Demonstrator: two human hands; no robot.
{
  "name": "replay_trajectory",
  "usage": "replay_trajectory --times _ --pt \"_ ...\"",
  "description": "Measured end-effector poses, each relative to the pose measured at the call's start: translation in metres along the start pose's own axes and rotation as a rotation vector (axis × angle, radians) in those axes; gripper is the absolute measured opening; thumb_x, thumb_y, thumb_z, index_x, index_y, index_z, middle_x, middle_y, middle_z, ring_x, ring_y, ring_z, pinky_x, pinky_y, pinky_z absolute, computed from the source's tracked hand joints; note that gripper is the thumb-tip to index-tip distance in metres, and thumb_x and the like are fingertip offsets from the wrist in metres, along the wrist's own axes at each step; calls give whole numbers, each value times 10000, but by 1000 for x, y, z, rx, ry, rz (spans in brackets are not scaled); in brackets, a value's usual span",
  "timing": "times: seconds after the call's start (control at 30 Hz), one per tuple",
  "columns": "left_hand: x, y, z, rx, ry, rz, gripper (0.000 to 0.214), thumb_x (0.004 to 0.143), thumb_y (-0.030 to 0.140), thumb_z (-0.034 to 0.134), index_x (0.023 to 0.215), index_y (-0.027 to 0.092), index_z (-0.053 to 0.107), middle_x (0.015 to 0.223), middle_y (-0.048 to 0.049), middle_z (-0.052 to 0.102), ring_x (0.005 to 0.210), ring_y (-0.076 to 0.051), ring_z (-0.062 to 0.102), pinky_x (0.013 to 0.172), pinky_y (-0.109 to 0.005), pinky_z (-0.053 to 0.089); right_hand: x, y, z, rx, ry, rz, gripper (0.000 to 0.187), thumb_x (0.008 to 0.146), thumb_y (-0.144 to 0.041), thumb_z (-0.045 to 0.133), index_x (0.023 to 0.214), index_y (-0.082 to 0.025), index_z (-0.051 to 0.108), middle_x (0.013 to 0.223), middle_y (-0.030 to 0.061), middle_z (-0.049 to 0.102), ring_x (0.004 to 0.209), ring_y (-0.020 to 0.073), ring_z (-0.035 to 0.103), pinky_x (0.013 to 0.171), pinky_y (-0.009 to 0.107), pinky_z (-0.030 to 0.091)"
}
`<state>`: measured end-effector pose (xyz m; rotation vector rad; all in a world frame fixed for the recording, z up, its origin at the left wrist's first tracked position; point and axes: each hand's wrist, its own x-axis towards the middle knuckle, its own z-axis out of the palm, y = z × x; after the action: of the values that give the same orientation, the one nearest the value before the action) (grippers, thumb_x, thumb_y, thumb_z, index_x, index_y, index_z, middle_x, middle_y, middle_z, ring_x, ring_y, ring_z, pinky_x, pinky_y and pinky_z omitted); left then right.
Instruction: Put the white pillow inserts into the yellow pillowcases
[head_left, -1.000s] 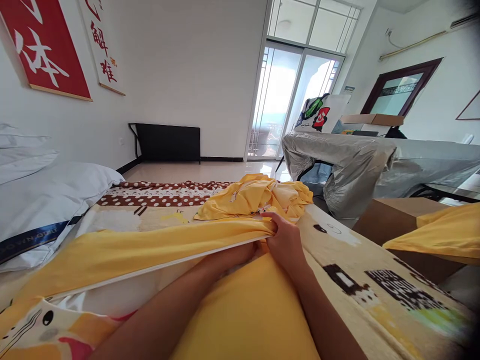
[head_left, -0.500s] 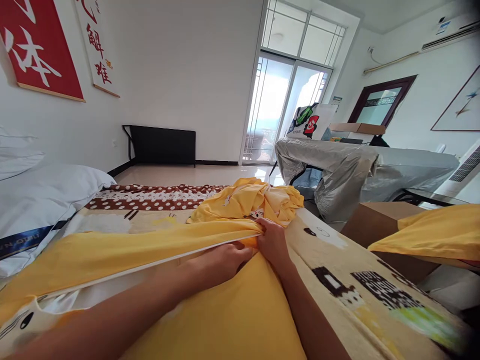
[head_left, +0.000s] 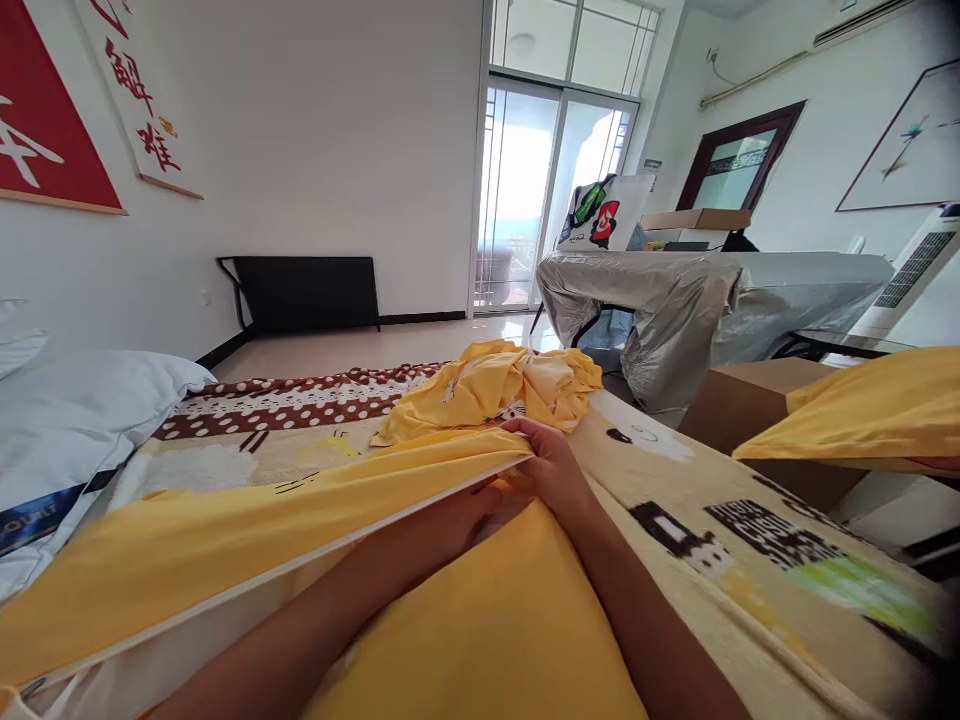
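A yellow duvet cover stretches across the bed below me, its long opening edged in a pale strip. My right hand is closed on the edge at the right end of this opening, thumb and fingers pinching the cloth. Inside the opening, under the upper layer, lies my left hand, close to the right one. Its fingers look curled, but the fabric shades and partly hides them, so what they hold does not show. Beyond my hands sits a crumpled heap of yellow patterned cloth.
White pillows lie at the left. A patterned blanket covers the bed. To the right stand a cardboard box with yellow cloth over it, and a table under a silver cover. A black folded panel leans against the wall.
My left hand has slid deeper under the upper layer of the cover. My right hand keeps its pinch on the edge, and the view has shifted slightly.
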<state>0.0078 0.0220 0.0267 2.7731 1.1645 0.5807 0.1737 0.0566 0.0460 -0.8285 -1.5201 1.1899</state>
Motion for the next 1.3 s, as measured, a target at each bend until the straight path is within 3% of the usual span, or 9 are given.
replay_trajectory --times 0.17,0.27,0.37,0.43,0.67,0.87,1.0,1.13,1.3 --pt "-1 2 -7 16 -8 92 366 897 441 444 1211 276 538 1409 -30 436 1248 -250 430 1094 -421 325 2 3 1 -51 0 -18 239 582 -201 535 814 -176 589 683 -29 641 622 131 566 569 215 425" --pt "-2 2 -5 111 -27 201 418 946 304 359 1355 232 404 1393 -61 454 1316 -232 362 1150 -400 235 3 7 -2 -207 53 -121 263 582 -185 522 830 -175 606 734 -12 658 673 149 579 609 232 440" --pt "-5 2 -2 204 0 256 436 943 126 234 1340 150 413 1279 -103 545 1321 -212 368 1157 -367 221 3 10 -5 -382 127 -240 285 589 -153 484 838 -178 619 799 7 673 746 168 596 682 257 461" --pt "-6 5 -4 202 36 269 425 941 104 218 1282 139 470 1300 -113 530 1329 -212 360 1155 -357 234 3 11 -5 -442 146 -276 316 588 -138 460 854 -181 625 831 17 679 777 175 602 712 266 467" --pt "-3 11 -13 194 62 209 402 954 259 339 1338 175 428 1493 -76 322 1372 -217 284 1165 -377 232 1 13 -2 -485 146 -299 378 584 -121 434 892 -178 645 832 20 685 773 178 616 700 270 473" --pt "-6 6 -1 470 158 250 361 916 214 387 1249 152 511 1429 -79 426 1361 -206 313 1171 -342 211 -3 7 -4 -626 128 -326 430 571 -82 452 938 -190 648 861 13 693 807 183 623 722 267 462" --pt "-7 6 6 454 204 183 391 916 328 392 1261 184 504 1416 -68 446 1350 -234 331 1163 -380 216 -4 2 -6 -769 106 -324 379 580 -70 465 895 -183 645 884 32 660 814 175 595 713 248 432" --pt "-8 8 9 438 181 119 471 901 360 417 1347 208 429 1456 -52 394 1359 -249 311 1162 -383 199 -4 -1 -6 -956 31 -222 211 599 -72 446 706 -174 597 761 33 600 697 152 541 616 226 368" --pt "-8 7 7 383 179 118 525 892 403 423 1371 189 407 1449 -72 402 1348 -265 328 1161 -391 192 -5 -2 -5 -900 39 -246 191 564 -53 421 641 -178 544 694 13 595 651 133 510 588 210 333"
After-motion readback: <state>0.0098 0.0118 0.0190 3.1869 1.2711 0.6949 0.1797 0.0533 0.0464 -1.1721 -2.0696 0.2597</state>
